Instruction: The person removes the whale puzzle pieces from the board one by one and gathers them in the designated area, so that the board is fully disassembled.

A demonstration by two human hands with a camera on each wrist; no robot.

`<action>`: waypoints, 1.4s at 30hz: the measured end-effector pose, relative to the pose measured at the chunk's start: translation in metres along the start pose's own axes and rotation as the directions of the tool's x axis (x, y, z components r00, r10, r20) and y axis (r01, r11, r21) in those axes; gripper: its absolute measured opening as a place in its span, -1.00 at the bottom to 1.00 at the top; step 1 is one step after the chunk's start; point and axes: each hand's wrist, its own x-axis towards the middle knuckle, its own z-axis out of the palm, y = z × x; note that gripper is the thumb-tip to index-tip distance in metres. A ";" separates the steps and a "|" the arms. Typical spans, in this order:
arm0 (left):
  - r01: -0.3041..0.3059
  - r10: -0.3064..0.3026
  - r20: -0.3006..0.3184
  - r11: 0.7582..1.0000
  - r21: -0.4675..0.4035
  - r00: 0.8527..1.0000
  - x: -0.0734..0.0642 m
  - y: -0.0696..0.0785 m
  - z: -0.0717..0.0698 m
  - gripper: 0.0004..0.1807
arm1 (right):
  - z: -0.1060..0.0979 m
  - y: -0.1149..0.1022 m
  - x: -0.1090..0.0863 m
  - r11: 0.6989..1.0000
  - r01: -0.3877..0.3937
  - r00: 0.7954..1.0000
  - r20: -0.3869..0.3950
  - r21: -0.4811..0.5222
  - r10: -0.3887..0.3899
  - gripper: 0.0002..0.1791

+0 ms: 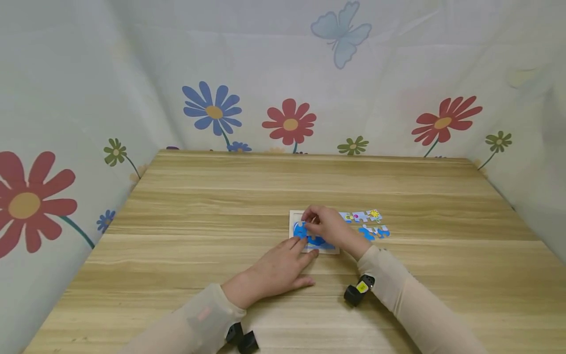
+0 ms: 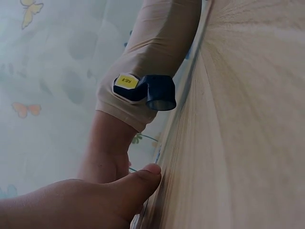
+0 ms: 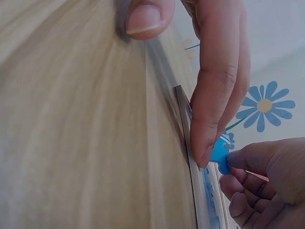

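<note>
A blue piece (image 3: 220,153) pinched by the right hand (image 1: 328,226) may be blocked by the nearer, outstretched left hand (image 1: 279,268).

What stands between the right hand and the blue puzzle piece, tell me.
Nothing visible: the right hand pinches the blue puzzle piece. The left hand has its fingers close beside it; whether they touch it is unclear.
</note>
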 end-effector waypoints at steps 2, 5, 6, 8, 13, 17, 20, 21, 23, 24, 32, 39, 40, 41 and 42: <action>0.001 -0.001 0.001 1.000 0.000 1.000 0.000 0.000 0.000 -0.32 | 0.000 0.000 0.000 1.000 -0.005 1.000 -0.004 -0.006 0.005 -0.95; 0.003 -0.003 0.006 1.000 -0.005 1.000 0.000 0.001 0.000 -0.32 | -0.001 -0.001 -0.001 1.000 -0.003 1.000 -0.008 -0.014 0.003 -0.96; 0.004 -0.004 0.008 1.000 -0.006 1.000 0.000 0.001 0.000 -0.32 | -0.002 -0.001 -0.001 1.000 0.002 1.000 -0.010 -0.015 -0.002 -0.96; 0.006 -0.005 0.009 1.000 -0.006 1.000 0.000 0.001 -0.001 -0.32 | -0.004 -0.002 -0.002 1.000 0.006 1.000 -0.012 -0.013 -0.007 -0.96; 0.011 -0.011 0.013 1.000 -0.019 1.000 0.000 0.001 -0.002 -0.32 | -0.015 -0.004 -0.005 1.000 -0.007 1.000 -0.006 -0.008 0.007 -0.96; 0.018 -0.017 0.034 0.999 -0.033 0.999 0.000 0.001 -0.003 -0.31 | -0.028 -0.006 -0.007 1.000 -0.013 1.000 0.010 0.013 0.012 -0.93; 0.025 -0.022 0.055 0.999 -0.046 0.998 0.000 0.001 -0.004 -0.31 | -0.038 -0.006 -0.009 1.000 -0.013 1.000 0.014 0.028 0.013 -0.92; 0.026 -0.023 0.061 0.998 -0.053 0.998 0.000 0.001 -0.005 -0.31 | -0.041 -0.005 -0.010 1.000 -0.009 1.000 0.012 0.025 0.009 -0.92; 0.027 -0.023 0.066 0.998 -0.063 0.998 0.000 0.000 -0.005 -0.31 | -0.047 -0.004 -0.011 1.000 -0.014 1.000 0.005 0.012 0.014 -0.92; 0.026 -0.022 0.066 0.998 -0.065 0.998 0.000 0.000 -0.005 -0.31 | -0.050 -0.004 -0.012 1.000 -0.017 1.000 0.001 0.009 0.017 -0.92; 0.032 -0.027 0.078 0.998 -0.061 0.997 0.001 -0.001 -0.004 -0.30 | -0.065 0.007 -0.018 1.000 -0.003 1.000 0.000 0.003 0.003 -0.92; 0.023 -0.020 0.051 0.998 -0.055 0.998 0.000 -0.001 -0.002 -0.31 | -0.072 0.016 -0.024 1.000 0.007 1.000 0.021 -0.004 -0.007 -0.93; 0.020 -0.017 0.040 0.998 -0.052 0.999 -0.001 -0.001 -0.002 -0.31 | -0.073 0.017 -0.025 1.000 0.008 1.000 0.024 -0.003 -0.008 -0.93; 0.017 -0.015 0.030 0.998 -0.055 0.999 -0.001 -0.001 -0.001 -0.31 | -0.074 0.018 -0.025 1.000 0.008 1.000 0.027 -0.001 -0.008 -0.93; 0.015 -0.014 0.023 0.998 -0.056 1.000 -0.001 -0.001 -0.001 -0.31 | -0.075 0.019 -0.026 1.000 0.010 1.000 0.030 -0.001 -0.010 -0.93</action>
